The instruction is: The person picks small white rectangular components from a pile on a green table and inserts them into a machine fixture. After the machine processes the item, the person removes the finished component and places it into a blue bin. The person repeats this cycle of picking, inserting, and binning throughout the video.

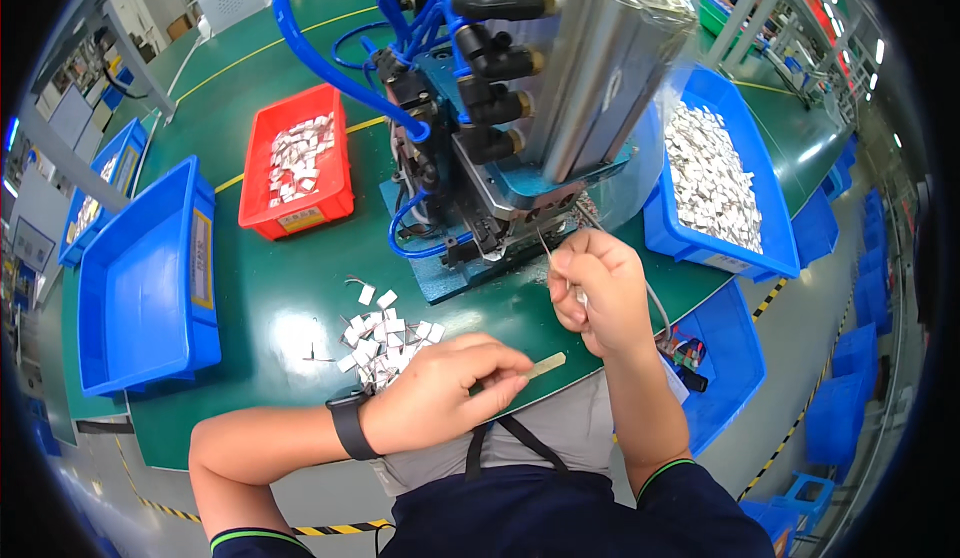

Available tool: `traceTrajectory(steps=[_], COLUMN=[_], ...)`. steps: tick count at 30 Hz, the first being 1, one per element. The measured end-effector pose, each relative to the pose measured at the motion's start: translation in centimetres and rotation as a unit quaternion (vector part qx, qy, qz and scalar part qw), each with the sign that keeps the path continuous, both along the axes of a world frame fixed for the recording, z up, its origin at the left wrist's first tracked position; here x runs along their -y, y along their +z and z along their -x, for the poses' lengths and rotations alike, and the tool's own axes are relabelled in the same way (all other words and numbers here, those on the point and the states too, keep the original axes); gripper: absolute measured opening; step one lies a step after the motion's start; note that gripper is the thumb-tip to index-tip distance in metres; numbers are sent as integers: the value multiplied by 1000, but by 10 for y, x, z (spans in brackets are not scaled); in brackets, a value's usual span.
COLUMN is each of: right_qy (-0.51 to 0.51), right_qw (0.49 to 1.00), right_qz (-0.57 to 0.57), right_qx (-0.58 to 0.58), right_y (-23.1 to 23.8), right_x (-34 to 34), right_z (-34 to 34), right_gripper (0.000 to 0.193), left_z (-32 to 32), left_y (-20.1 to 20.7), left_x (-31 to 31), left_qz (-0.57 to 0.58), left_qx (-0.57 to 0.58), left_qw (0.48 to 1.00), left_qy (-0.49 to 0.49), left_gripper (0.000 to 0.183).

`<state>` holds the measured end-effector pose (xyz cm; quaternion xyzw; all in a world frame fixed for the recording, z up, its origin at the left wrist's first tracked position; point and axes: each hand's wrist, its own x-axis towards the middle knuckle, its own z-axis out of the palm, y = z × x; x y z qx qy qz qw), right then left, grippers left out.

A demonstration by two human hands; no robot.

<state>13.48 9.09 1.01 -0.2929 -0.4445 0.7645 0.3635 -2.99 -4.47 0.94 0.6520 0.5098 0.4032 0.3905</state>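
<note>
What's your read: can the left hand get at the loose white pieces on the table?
Probably yes: the left hand is right beside the loose white pieces on the green table, with nothing visible blocking it. The yellowish strip at its fingertips could hamper a pick, though.

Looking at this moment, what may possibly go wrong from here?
The right hand holds a thin piece close to the machine, so a pinch is possible if that moves. The left hand is beside the loose white parts and might scatter them. The pale strip it holds is near the table edge and might drop.
</note>
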Motion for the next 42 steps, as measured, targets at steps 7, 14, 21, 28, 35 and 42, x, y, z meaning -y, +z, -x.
traceTrajectory(steps=[7,14,21,28,35,42], right_qy=[112,146,161,89,81,69], right_qw=[993,988,986,996,997,998], right_qz=[-16,-30,-31,18,-10,-12], right_qx=[28,36,42,-21,0,9], right_y=[-5,-9,-9,-19,-23,-24], right_x=[20,24,26,25,31,32], right_z=[-5,-2,1,-1,0,0], right_gripper=[10,11,13,11,12,14], left_z=[10,13,11,20,-13,-17], left_y=[5,1,1,68,71,72], left_x=[-14,-16,-15,15,38,52], left_qz=[161,158,143,-198,-351,-340], left_qx=[332,353,366,192,384,412], left_qw=[924,918,914,955,839,834], left_qy=[101,93,103,-105,-162,-136], left_gripper=[24,21,16,6,22,23])
